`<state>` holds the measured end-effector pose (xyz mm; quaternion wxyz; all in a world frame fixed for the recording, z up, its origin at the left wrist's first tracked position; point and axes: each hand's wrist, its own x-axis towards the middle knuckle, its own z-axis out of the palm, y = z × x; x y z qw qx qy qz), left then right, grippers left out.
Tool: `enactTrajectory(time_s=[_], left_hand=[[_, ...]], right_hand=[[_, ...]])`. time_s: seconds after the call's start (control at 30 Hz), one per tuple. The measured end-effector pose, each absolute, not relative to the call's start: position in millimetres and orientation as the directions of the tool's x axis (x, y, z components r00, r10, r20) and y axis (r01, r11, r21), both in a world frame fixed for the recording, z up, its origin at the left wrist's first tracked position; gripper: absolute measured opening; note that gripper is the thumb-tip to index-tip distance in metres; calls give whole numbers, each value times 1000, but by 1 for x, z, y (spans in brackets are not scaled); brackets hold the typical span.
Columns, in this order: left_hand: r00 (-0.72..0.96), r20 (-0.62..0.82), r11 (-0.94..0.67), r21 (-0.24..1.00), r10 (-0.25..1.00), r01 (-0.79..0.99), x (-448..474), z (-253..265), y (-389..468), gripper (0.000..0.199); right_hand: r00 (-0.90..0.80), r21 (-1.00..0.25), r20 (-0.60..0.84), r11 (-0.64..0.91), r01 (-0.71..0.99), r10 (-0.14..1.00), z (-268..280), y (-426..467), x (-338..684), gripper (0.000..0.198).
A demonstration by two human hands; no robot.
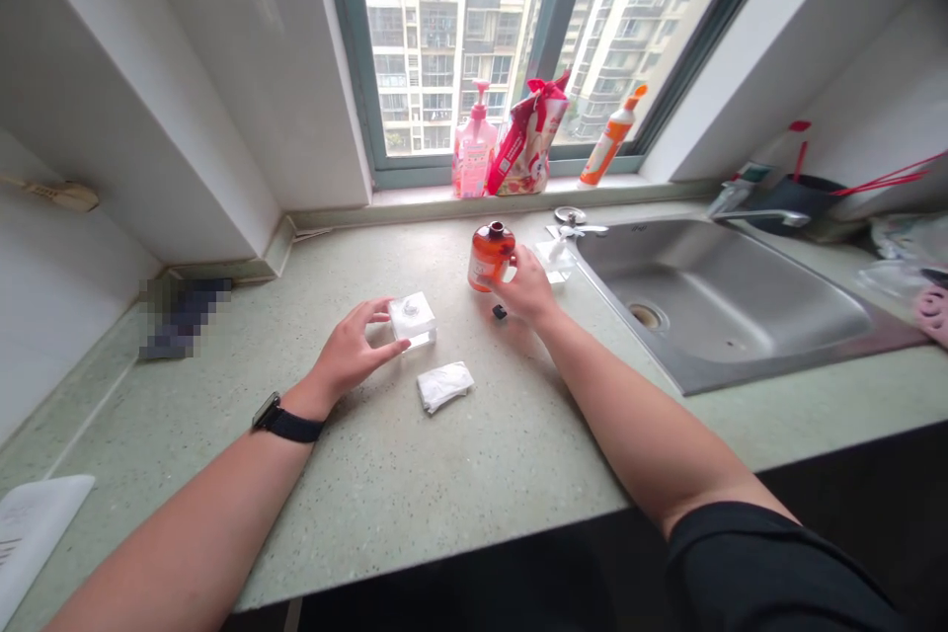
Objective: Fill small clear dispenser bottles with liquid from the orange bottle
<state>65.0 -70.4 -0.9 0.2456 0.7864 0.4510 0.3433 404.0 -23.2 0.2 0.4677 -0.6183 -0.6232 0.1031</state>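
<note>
My left hand (361,341), with a dark watch on its wrist, holds a clear square bottle (413,321) between thumb and fingers. The bottle has a round neck opening on top. In my right hand (527,288) is an amber bottle (485,262) with an uncapped dark neck, held upright from its right side; whether it touches the counter I cannot tell. Just below it lies a small black cap (500,312). A folded white tissue (444,385) rests nearer me, between my arms. Past my right hand, a white pump top (582,231) lies by a clear square container (554,259), partly hidden.
To the right is a steel sink (673,370) with a faucet (770,216). A pink pump bottle (474,153), a red bag (529,143) and an orange bottle (608,146) stand on the windowsill. A blurred dark item (185,316) and a white object (40,533) lie left.
</note>
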Motion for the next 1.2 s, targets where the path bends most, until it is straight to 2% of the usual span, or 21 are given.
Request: enactTrajectory(time_s=[0.1, 0.23, 0.37, 0.43, 0.5, 0.57, 0.6, 0.67, 0.73, 0.8, 0.9, 1.07, 1.2], left_hand=[[359, 306, -464, 695, 882, 549, 65, 1, -71, 65], [358, 295, -457, 691, 886, 561, 64, 1, -71, 66], [361, 308, -467, 697, 881, 545, 64, -2, -70, 66], [361, 318, -474, 704, 876, 529, 64, -4, -69, 65], [359, 332, -482, 707, 873, 518, 64, -7, -68, 64], [356, 337, -484, 711, 872, 511, 64, -8, -67, 64], [355, 336, -482, 712, 872, 510, 64, -8, -67, 64], [358, 329, -478, 715, 874, 510, 64, -8, -67, 65], [356, 336, -482, 716, 872, 505, 64, -9, -68, 66], [358, 344, -489, 716, 868, 498, 64, -9, -68, 66], [362, 344, -492, 715, 866, 496, 64, -8, -68, 66], [352, 337, -480, 723, 873, 497, 64, -8, -69, 66], [352, 336, -479, 718, 874, 504, 64, -6, -70, 66]], right_hand=[[192, -707, 414, 181, 684, 890, -4, -24, 398, 53], [172, -706, 377, 162, 690, 910, -8, -26, 392, 62], [176, -653, 437, 176, 737, 882, -2, -30, 394, 71], [210, -613, 557, 226, 757, 804, 11, -37, 395, 63], [231, -573, 697, 333, 749, 679, 27, -49, 393, 41], [160, -528, 754, 444, 724, 636, 42, -64, 388, 19], [68, -503, 744, 491, 711, 664, 47, -72, 384, 14], [-171, -468, 655, 573, 673, 736, 49, -86, 374, 16], [-408, -447, 473, 611, 653, 781, 41, -96, 363, 18], [-533, -436, 285, 603, 668, 797, 29, -101, 352, 13], [-595, -429, 161, 599, 677, 788, 13, -103, 342, 6], [-626, -442, 197, 638, 630, 755, 6, -106, 336, 10], [-657, -539, 179, 632, 557, 732, 10, -106, 339, 9]])
